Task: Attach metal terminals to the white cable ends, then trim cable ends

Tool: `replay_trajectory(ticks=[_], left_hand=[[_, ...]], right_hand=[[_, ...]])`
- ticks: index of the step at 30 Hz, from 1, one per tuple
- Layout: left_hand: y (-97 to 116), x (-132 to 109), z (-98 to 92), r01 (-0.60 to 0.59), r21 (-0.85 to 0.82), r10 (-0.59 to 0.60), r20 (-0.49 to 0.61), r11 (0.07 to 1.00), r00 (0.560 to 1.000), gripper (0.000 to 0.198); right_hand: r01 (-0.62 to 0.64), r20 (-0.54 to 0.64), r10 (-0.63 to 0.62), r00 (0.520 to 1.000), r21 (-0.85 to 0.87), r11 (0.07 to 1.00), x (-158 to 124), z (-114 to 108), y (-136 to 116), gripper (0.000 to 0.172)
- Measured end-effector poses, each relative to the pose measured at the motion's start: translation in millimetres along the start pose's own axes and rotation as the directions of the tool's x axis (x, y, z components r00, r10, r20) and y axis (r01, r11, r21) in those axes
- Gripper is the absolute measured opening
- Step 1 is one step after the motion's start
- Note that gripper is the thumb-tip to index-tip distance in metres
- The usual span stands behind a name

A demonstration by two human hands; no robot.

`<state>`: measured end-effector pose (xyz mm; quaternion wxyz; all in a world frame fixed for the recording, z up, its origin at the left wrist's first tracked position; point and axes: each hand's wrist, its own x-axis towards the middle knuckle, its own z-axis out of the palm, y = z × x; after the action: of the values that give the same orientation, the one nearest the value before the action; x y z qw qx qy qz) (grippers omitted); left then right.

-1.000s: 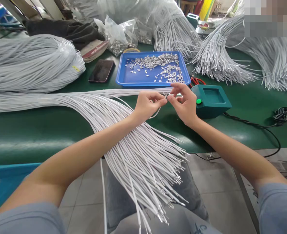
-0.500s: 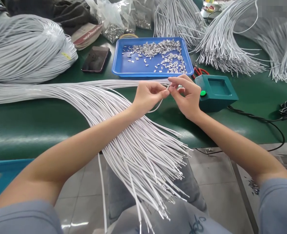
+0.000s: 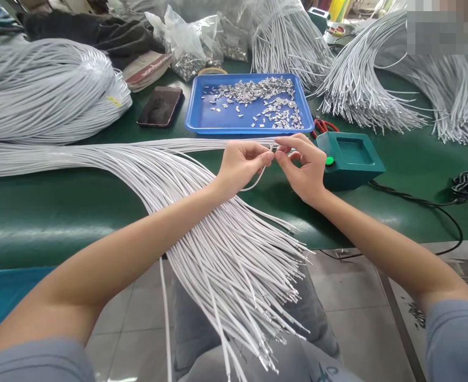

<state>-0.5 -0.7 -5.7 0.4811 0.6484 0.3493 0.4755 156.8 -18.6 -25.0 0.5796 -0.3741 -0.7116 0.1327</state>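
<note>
My left hand (image 3: 240,165) pinches the end of one white cord (image 3: 257,180), which loops below the fingers. My right hand (image 3: 304,165) meets it fingertip to fingertip, pinched on a small metal clip (image 3: 274,149) at the cord's tip. Both hands hover over the green table (image 3: 59,212), just in front of the blue tray (image 3: 202,121) scattered with several silver clips (image 3: 257,98). A broad fan of white cords (image 3: 202,223) runs under my left forearm and hangs over the table edge toward my lap.
A teal box with a green button (image 3: 351,155) sits right beside my right hand, red scissors (image 3: 323,126) behind it. A black phone (image 3: 160,106) lies left of the tray. Cord bundles (image 3: 46,95) at left, more cords (image 3: 377,90) at right. A black cable (image 3: 428,204) trails right.
Both hands stay pinched together at the cord tip with only slight finger shifts. The camera tilted down and then partly back up.
</note>
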Motion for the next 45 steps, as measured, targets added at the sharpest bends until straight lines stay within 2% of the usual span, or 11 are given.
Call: replay_trajectory(ticks=[4, 7, 10, 14, 19, 24, 30, 33, 37, 40, 45], left_hand=[[-0.4, 0.3, 0.0, -0.007, -0.002, 0.007, -0.021, 1.000, 1.000, 0.035], [-0.5, 0.1, 0.1, -0.009, -0.003, 0.009, -0.029, 1.000, 1.000, 0.033], [-0.6, -0.4, 0.1, -0.012, 0.006, 0.012, -0.017, 1.000, 1.000, 0.033], [-1.3, -1.0, 0.7, -0.030, 0.027, 0.030, -0.002, 0.999, 1.000, 0.035], [-2.6, -0.3, 1.0, -0.027, 0.049, 0.027, 0.004, 0.998, 1.000, 0.032], [-2.7, 0.8, 0.2, -0.003, 0.029, 0.003, 0.032, 1.000, 0.999, 0.021], [-1.5, 2.0, 0.2, 0.026, -0.009, -0.025, 0.047, 1.000, 0.999, 0.019], [-0.7, 2.3, 0.2, 0.044, -0.039, -0.043, 0.018, 0.998, 0.999, 0.019], [0.3, 1.8, 0.0, 0.055, -0.055, -0.054, 0.016, 0.997, 0.998, 0.021], [0.5, 1.5, 0.3, 0.049, -0.045, -0.048, 0.029, 0.998, 0.998, 0.021], [0.2, 1.2, 0.5, 0.043, -0.026, -0.042, 0.036, 0.999, 0.998, 0.021]], right_hand=[[-0.006, -0.018, 0.006, 1.000, 0.009, 1.000, 0.4, -0.1, -4.8, 0.010], [-0.111, -0.038, 0.113, 0.993, 0.057, 0.992, 0.9, 0.0, -3.9, 0.008], [-0.220, -0.020, 0.224, 0.974, 0.119, 0.968, 2.3, 0.5, -0.8, 0.012], [-0.288, 0.047, 0.284, 0.958, 0.210, 0.934, 4.9, 1.6, -0.1, 0.018], [-0.317, 0.082, 0.307, 0.948, 0.227, 0.921, 7.6, 1.1, -2.9, 0.031], [-0.325, 0.106, 0.308, 0.945, 0.253, 0.911, 9.0, 0.0, -4.9, 0.037], [-0.306, 0.138, 0.287, 0.948, 0.138, 0.942, 7.1, 1.5, -4.4, 0.035], [-0.312, 0.108, 0.301, 0.947, 0.105, 0.944, 5.9, 1.9, 1.1, 0.031], [-0.362, 0.068, 0.355, 0.932, 0.195, 0.912, 5.4, 0.7, 7.0, 0.024], [-0.384, 0.128, 0.363, 0.923, 0.253, 0.888, 5.4, -1.3, 5.4, 0.026], [-0.364, 0.199, 0.319, 0.927, 0.259, 0.895, 5.7, -3.1, -1.9, 0.038]])
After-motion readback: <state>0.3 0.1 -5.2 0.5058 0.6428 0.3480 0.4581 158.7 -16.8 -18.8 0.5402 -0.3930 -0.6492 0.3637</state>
